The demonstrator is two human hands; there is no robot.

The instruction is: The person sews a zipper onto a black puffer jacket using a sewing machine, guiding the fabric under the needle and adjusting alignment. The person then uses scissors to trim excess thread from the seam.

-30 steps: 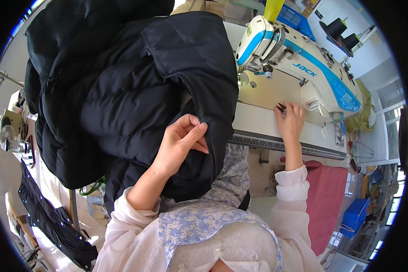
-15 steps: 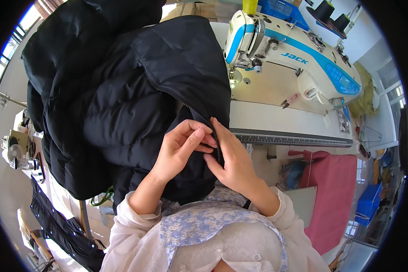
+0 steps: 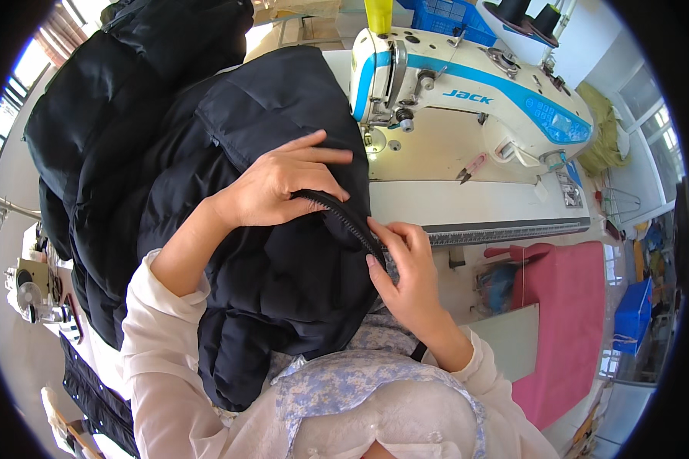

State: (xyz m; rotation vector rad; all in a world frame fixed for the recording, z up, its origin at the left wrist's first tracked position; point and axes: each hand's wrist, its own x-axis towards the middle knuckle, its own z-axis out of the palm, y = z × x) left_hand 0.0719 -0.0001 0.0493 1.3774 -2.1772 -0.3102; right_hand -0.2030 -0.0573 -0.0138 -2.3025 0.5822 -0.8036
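Observation:
A black padded jacket [image 3: 184, 191] lies across my lap and the left part of the sewing table. Its open zipper [image 3: 350, 222] runs in an arc between my two hands, teeth showing. My left hand [image 3: 283, 180] grips the jacket edge at the upper end of this stretch, its forefinger and middle finger stretched out over the cloth and its thumb hidden. Lower down, my right hand [image 3: 409, 268] pinches the zipper edge between thumb and fingers. Beyond the jacket's right side stands a white and blue sewing machine [image 3: 467, 84], its needle area lit.
Small pink-handled snips [image 3: 472, 167] lie on the machine bed. A ruler strip [image 3: 505, 229] lines the table's front edge. Pink cloth [image 3: 563, 321] hangs at the right, near a blue bin [image 3: 632, 315]. Black thread cones [image 3: 543, 23] stand behind the machine.
My left hand has moved up and left along the zipper, away from my right hand. My right hand has shifted slightly right and down. The whole view has shifted a little.

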